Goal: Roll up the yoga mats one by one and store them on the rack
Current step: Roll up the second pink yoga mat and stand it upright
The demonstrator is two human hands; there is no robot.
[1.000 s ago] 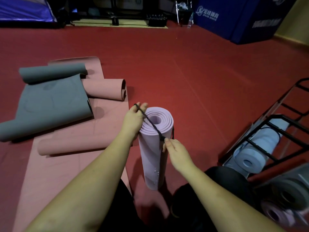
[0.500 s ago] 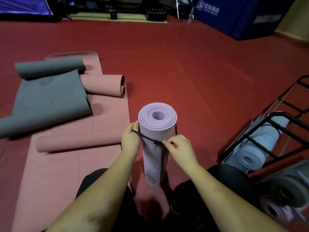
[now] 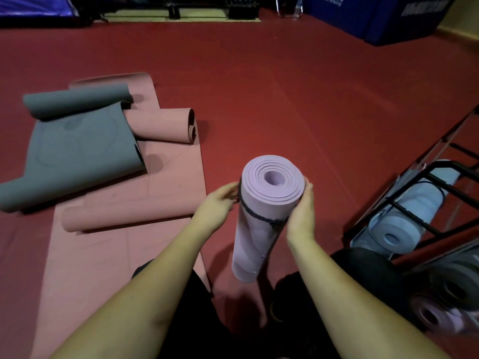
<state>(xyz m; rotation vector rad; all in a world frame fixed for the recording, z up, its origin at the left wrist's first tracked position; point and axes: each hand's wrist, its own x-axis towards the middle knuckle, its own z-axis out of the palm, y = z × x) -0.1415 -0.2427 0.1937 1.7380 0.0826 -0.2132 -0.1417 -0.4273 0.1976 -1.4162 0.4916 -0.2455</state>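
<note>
A rolled lilac yoga mat (image 3: 261,218) stands nearly upright in front of me, a black elastic strap (image 3: 261,218) looped round its upper part. My left hand (image 3: 219,204) holds the roll's left side and my right hand (image 3: 302,211) grips its right side. At the right stands a black metal rack (image 3: 425,193) with a rolled light-blue mat (image 3: 404,216) in it, and grey and lilac rolls (image 3: 451,294) lower down. On the floor at the left lie a pink mat (image 3: 124,203), partly unrolled, and a grey mat (image 3: 77,149) over it.
Red floor stretches ahead and to the right. Blue padded blocks (image 3: 375,16) stand at the far right, dark equipment along the far wall. My knees in dark trousers (image 3: 363,270) are below the roll.
The strap went from stretched over the roll's top to sitting round its upper part. Both hands let go of the strap and now clasp the roll's sides near the top.
</note>
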